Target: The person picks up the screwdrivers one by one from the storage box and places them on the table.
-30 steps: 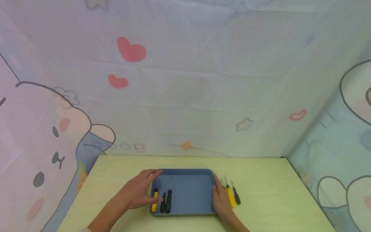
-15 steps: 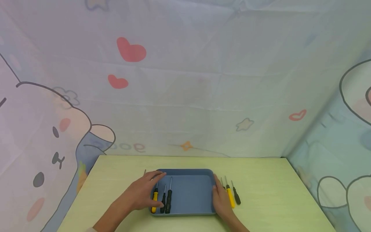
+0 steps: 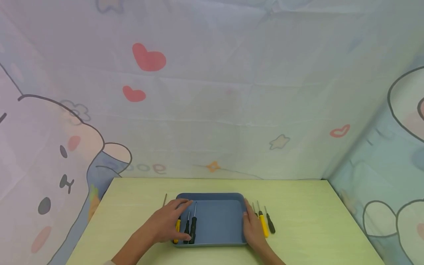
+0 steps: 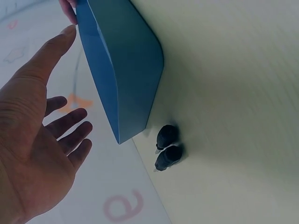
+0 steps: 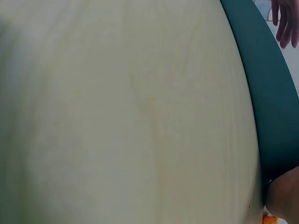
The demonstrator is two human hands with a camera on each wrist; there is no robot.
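A blue-grey tray lies on the table, with a yellow-and-black screwdriver and two black screwdrivers, one small and one longer, along its left side. My left hand hovers over that side, fingers and thumb spread, and partly covers the yellow handle. In the left wrist view the left hand holds nothing and its fingers are loosely bent above the tray wall. My right hand grips the tray's right side, thumb over the rim and fingers outside.
Right of the tray lie a yellow screwdriver, a black screwdriver and another mostly hidden one. A thin shaft shows beyond my left hand. Two dark handle ends lie beside the tray. A printed cloth hangs behind the table.
My left hand has moved right, further over the screwdrivers in the tray, uncovering a thin shaft at its left. The right hand and tray have stayed put.
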